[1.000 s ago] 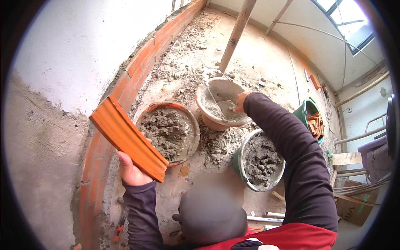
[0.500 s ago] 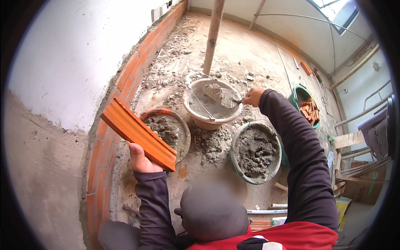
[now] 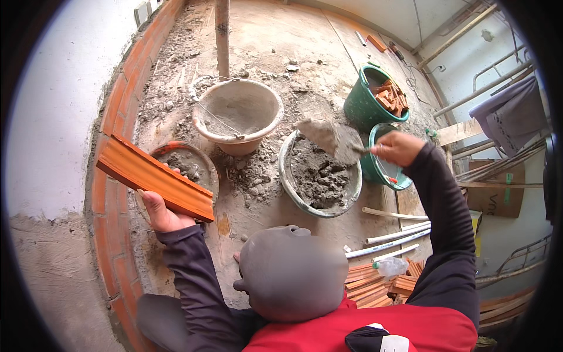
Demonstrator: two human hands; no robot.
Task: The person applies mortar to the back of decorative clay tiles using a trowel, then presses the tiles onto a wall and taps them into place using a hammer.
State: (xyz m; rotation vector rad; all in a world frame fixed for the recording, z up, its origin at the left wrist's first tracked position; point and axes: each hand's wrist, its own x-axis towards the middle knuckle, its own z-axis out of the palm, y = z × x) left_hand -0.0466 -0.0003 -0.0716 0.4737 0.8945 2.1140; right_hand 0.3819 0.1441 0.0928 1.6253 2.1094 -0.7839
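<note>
My left hand (image 3: 167, 214) is closed around a long orange clay brick (image 3: 155, 179) with a grooved face, holding it tilted above an orange-rimmed basin (image 3: 169, 146) with grey mortar inside. The fingers go partly out of sight behind the brick. On the right, my right hand (image 3: 399, 148) grips the handle of a trowel (image 3: 335, 141). Its blade is covered in grey mortar and hangs over the far side of a round tub (image 3: 318, 212) that holds lumpy mortar (image 3: 322, 182). A pale bucket (image 3: 237, 145) with a wire handle stands farther off, its inside coated grey.
Along the left runs a low brick course (image 3: 108, 226) beside the wall. A metal post (image 3: 222, 41) rises behind the pale bucket. At right stand a green bucket of brick pieces (image 3: 360, 107) and another green bucket (image 3: 384, 179). White pipes (image 3: 390, 239) and stacked bricks (image 3: 369, 286) lie nearer.
My right hand has lifted the trowel out of the pale bucket and brought it right, over the mortar tub. The left hand still holds the brick. The view has shifted to the right.
</note>
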